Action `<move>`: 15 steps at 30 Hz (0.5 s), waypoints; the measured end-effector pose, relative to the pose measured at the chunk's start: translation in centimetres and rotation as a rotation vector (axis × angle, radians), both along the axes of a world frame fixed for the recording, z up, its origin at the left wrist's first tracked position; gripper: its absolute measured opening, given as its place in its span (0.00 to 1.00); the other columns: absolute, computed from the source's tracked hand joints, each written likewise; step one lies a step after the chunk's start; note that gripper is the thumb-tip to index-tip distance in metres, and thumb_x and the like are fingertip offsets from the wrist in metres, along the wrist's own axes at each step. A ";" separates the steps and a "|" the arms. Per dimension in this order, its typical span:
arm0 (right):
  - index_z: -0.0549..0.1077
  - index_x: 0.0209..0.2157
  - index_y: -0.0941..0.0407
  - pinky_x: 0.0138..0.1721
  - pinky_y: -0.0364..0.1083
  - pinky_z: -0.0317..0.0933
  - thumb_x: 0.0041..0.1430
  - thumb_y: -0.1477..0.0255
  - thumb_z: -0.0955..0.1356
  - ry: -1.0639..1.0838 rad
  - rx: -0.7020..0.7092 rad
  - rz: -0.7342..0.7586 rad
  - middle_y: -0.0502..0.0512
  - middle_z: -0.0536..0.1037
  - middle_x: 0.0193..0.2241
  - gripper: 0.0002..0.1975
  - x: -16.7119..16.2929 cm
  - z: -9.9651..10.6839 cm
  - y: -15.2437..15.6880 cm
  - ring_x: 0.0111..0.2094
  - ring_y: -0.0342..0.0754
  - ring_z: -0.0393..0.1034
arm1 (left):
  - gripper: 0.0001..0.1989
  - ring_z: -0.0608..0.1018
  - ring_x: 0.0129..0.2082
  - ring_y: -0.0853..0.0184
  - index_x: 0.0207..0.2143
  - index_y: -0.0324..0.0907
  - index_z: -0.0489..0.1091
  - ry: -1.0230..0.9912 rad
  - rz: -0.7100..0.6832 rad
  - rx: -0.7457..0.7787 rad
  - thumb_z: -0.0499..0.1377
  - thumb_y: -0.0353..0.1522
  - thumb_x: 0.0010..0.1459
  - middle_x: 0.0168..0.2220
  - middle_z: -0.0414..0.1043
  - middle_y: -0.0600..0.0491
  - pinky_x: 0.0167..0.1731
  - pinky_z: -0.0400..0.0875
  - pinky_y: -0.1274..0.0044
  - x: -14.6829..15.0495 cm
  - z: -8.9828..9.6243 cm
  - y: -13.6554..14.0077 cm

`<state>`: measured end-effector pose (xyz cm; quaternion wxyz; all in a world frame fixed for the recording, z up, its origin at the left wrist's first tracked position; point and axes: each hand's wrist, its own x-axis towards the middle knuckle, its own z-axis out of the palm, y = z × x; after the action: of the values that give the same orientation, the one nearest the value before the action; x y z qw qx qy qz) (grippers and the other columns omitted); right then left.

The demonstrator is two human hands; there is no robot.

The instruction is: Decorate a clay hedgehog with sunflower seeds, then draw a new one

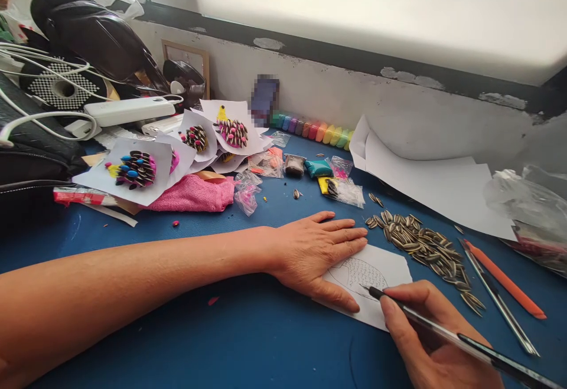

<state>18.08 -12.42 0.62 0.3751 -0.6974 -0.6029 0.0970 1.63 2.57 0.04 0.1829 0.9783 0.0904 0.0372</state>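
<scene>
My left hand [316, 253] lies flat with its fingers spread, pressing on the left part of a small white sheet of paper [396, 265]. On that sheet is a line drawing [365, 277], a rounded outline filled with rows of small scale-like marks, partly covered by my fingers. My right hand [432, 330] grips a black and clear pen [436, 324], its tip at the lower part of the drawing. A pile of striped sunflower seeds [425, 244] lies just beyond the paper. To the right rest an orange craft tool [507, 277] and a second pen [498, 297].
White sheets with seed-and-clay figures [136, 167] lie at the back left on a pink cloth [195, 193]. Coloured clay packets [319, 131] line the wall. Larger paper sheets [425, 170] and a plastic bag [538, 200] are at the right. Cables and a white power strip [130, 110] crowd the left.
</scene>
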 end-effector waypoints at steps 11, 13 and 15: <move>0.70 0.30 0.50 0.19 0.39 0.61 0.59 0.65 0.67 -0.018 -0.011 0.074 0.42 0.72 0.19 0.05 0.0 -0.4 0.1 0.17 0.42 0.66 | 0.45 0.43 0.71 0.58 0.69 0.33 0.46 -0.002 -0.004 -0.003 0.50 0.55 0.61 0.71 0.39 0.46 0.68 0.33 0.63 0.1 -0.1 -0.1; 0.69 0.29 0.50 0.19 0.40 0.60 0.59 0.65 0.66 -0.003 -0.008 0.055 0.42 0.70 0.18 0.06 -0.2 -0.4 0.0 0.16 0.42 0.64 | 0.45 0.43 0.71 0.58 0.69 0.33 0.46 -0.007 -0.006 0.001 0.50 0.55 0.61 0.71 0.39 0.46 0.68 0.33 0.63 0.0 -0.1 0.0; 0.69 0.29 0.50 0.20 0.40 0.61 0.60 0.65 0.66 0.037 -0.005 0.024 0.43 0.70 0.19 0.06 -0.5 -0.4 0.0 0.17 0.42 0.64 | 0.45 0.43 0.71 0.58 0.68 0.33 0.46 -0.013 -0.007 0.007 0.50 0.55 0.61 0.71 0.39 0.45 0.68 0.34 0.62 0.0 -0.2 0.0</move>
<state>17.58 -12.44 0.25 0.3832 -0.6892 -0.6039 0.1159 1.60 2.56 -0.12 0.1800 0.9790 0.0855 0.0435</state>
